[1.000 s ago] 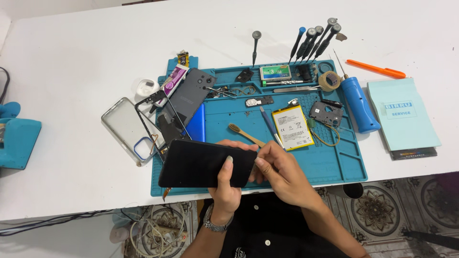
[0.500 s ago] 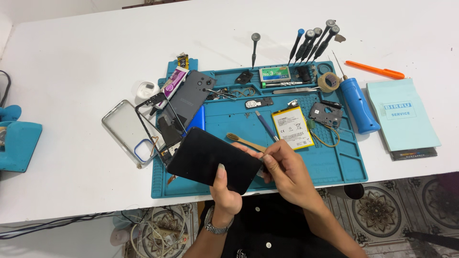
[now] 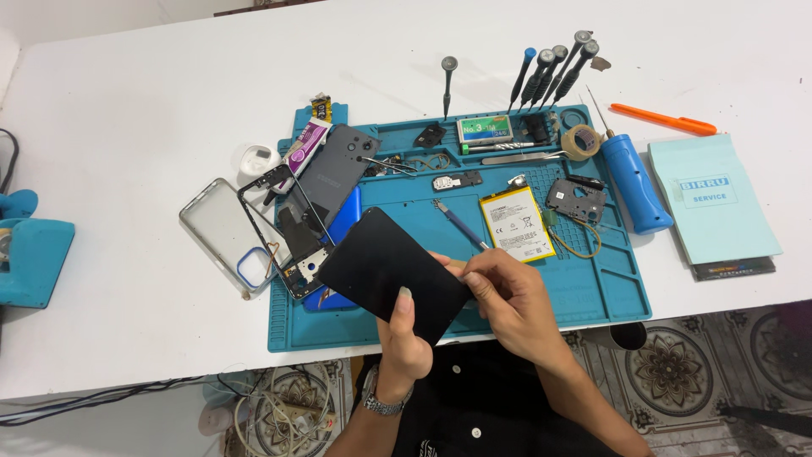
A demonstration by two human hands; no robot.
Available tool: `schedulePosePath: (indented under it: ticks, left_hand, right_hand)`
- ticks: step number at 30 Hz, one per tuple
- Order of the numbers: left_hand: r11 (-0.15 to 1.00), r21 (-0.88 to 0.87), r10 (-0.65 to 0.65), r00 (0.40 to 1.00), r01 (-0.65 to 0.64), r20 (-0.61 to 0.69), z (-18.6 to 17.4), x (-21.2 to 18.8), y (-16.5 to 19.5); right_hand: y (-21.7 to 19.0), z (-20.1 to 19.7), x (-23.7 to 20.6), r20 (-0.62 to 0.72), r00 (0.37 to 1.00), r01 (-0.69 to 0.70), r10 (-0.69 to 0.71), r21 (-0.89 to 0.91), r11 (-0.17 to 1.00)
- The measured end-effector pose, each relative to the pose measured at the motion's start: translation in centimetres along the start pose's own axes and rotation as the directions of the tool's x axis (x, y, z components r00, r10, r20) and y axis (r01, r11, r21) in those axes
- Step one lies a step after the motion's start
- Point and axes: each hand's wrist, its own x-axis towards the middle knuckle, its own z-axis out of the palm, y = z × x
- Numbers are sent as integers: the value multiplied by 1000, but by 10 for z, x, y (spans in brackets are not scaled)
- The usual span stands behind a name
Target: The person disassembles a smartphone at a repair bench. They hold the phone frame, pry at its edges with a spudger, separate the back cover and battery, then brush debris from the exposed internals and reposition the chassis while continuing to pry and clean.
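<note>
On the mat [image 3: 609, 288]: battery [image 3: 517, 224] at centre, circuit board [image 3: 576, 199] to its right, phone frame [image 3: 292, 228] at the left edge. Left of the mat, clear case [image 3: 222, 228]; right of it, booklet [image 3: 713, 203]; behind, screwdrivers [image 3: 554, 72].

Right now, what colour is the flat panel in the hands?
Black, plain and glossy. The panel shows best in the head view.

Teal stand [image 3: 34, 254] cut by left edge; phone frame [image 3: 292, 228] partly behind black screen panel [image 3: 389, 275]
</note>
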Motion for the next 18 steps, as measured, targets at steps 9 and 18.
schedulePosePath:
  ticks: [9,18]
  left_hand:
    - [1000,-3,19,998,-19,57,0,0,0]
    - [882,-471,-105,980,14,-167,0,1,-5]
  right_hand:
    - [4,-2,-2,12,998,-62,62,13,998]
    - [-14,1,-2,162,987,-5,16,-67,998]
